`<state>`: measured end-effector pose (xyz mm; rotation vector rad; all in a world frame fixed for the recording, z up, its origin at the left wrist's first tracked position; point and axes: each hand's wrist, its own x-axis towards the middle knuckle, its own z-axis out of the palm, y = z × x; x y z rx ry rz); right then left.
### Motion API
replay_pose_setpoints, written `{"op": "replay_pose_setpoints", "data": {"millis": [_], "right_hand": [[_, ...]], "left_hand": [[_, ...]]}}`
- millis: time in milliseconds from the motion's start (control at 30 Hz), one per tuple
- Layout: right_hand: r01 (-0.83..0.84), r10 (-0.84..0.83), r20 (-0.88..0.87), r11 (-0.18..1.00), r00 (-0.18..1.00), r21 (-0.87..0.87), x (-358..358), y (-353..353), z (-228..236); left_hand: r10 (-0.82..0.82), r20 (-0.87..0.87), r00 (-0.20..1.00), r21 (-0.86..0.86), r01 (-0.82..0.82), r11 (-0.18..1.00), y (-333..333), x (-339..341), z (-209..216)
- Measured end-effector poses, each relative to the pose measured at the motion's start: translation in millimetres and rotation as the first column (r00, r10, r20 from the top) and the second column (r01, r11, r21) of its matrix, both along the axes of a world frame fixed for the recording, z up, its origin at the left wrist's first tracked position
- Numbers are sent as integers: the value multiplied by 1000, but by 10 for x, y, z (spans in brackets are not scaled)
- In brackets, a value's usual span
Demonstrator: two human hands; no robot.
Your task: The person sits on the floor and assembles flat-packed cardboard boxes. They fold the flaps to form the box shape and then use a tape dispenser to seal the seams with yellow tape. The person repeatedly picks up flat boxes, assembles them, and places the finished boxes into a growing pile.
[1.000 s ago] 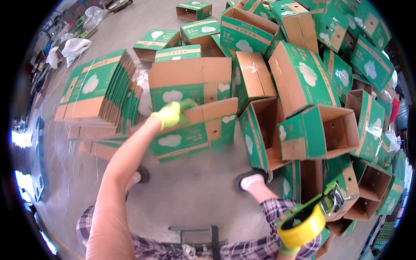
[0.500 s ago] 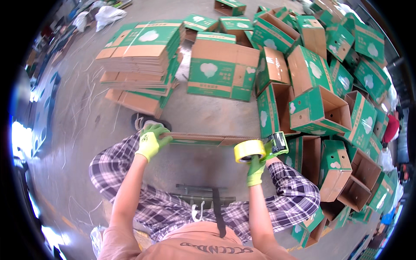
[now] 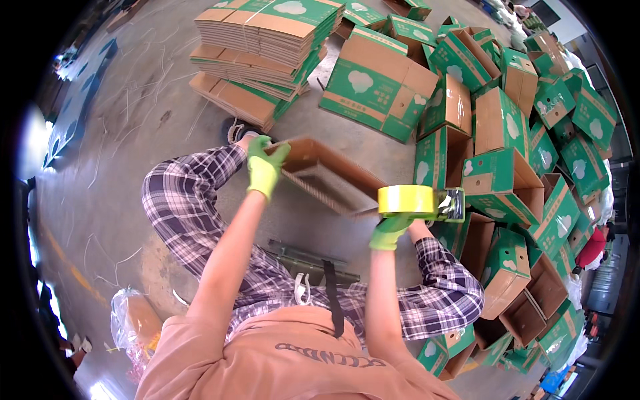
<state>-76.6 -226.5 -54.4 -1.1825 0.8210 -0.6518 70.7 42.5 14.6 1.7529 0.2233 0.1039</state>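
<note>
Underneath everything, grey floor [image 3: 133, 220]. Spread along its right edge and into the far right corner, a heap of made-up boxes [image 3: 497, 179], green with brown bands and white cloud-like marks, tipped at all angles, several with open ends showing bare brown inside. Nearer the floor's near edge, plaid trousers [image 3: 440, 308], knees bent wide apart, below a pinkish-brown T-shirt [image 3: 280, 363]. Toward the far edge, left of the heap, a stack of flattened cartons [image 3: 257, 50], layers fanned unevenly. Between stack and heap, a single flattened carton [image 3: 367, 77], printed side in view. Between the bent knees, off the near side of the stack, an opened-out carton [image 3: 333, 163], somewhat blurred, spread into a narrow frame with brown inner walls, slanting down from left end to right. Toward the near left corner, a clear plastic bag [image 3: 137, 317]. In the right hand [image 3: 391, 231], gloved, fingers closed around it from below, a tape dispenser [image 3: 451, 205] with a yellow tape roll [image 3: 407, 199], close to the carton's right end; cannot tell whether touching. At the carton's left end, the left hand [image 3: 265, 167], gloved, fingers bent and partly closed, gripping the edge.
</note>
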Motion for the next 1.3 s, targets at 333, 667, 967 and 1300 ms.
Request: {"op": "replay_pose_setpoints", "data": {"millis": [333,667,967,1300], "right_hand": [[-61,13,-249,980,969,-187,-542,287,563],[-594,416,-424,603,804,-533,-2,303,-113],[-687,584,383,687,716,236,679,-543,-169],[-888,-372,-807,-240,458,-393,-19,-777,-1198]], "left_hand": [[-754,-473,456,608,788,95,-177,-160,837],[-754,-634,171,476,855,-206,-229,-15,307],[-902,-370,222,729,671,-134,-287,-6,198],[-699,-354,621,229,782,579,-403,-10,122]]}}
